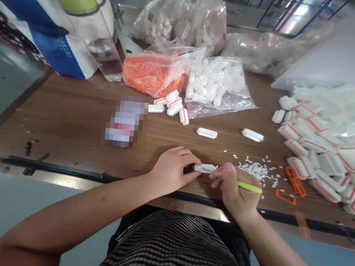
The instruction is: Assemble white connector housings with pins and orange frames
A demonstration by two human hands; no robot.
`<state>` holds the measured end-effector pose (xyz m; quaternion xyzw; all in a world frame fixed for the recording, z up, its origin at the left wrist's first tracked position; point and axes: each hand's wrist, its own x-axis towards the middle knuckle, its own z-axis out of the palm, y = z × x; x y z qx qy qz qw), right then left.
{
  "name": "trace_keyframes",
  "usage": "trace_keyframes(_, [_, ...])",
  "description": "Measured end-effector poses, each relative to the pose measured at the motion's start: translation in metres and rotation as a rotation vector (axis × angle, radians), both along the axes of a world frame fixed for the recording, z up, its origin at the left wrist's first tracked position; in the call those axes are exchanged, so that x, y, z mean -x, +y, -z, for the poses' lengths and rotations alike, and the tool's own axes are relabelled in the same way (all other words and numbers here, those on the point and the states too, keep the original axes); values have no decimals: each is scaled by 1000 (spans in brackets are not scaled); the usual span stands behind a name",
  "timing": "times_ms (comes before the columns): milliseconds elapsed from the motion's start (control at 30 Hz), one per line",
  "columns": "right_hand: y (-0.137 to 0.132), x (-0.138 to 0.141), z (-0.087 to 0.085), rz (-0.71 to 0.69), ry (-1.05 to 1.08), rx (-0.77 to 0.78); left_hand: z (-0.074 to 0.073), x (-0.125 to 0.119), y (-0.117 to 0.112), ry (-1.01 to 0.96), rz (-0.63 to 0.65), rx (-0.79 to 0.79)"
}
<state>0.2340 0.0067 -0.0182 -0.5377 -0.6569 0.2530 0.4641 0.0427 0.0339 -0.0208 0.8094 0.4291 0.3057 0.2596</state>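
My left hand (175,168) pinches one end of a small white plastic housing (204,168) near the table's front edge. Between the fingers of my right hand (238,189) is a slim tool with a yellow-green handle (249,187). Its thin tip reaches toward the housing; whether it touches cannot be made out. Just beyond the right hand lies a scatter of tiny white pieces (255,170). Two more white housings (206,133) rest separately on the wood behind my hands. Orange rectangular frames (295,182) lie to the right of the tiny pieces.
A big pile of white housings with orange trim (328,164) covers the right side. Behind are a bag of orange parts (154,73) and a bag of white parts (215,80). A green-lidded bottle (90,28) stands at back left, near a blurred-out object (123,121).
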Motion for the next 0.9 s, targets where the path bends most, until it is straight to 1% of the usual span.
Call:
trace_keyframes(133, [0,1,0,10,33,27,0,-1,0,-17,-4,-5])
trace_keyframes(333, [0,3,-1,6,35,13,3,-1,0,-18,-1,0])
trace_keyframes(500, [1,2,2,-21,41,63,2,0,0,-8,0,7])
trace_keyframes(633, [1,1,3,18,89,52,2,0,0,-12,-6,-1])
trace_keyframes(800, [0,2,0,11,74,51,1,0,0,-18,-4,-4])
trace_keyframes(900, [1,0,-2,74,112,70,0,0,0,-8,1,9])
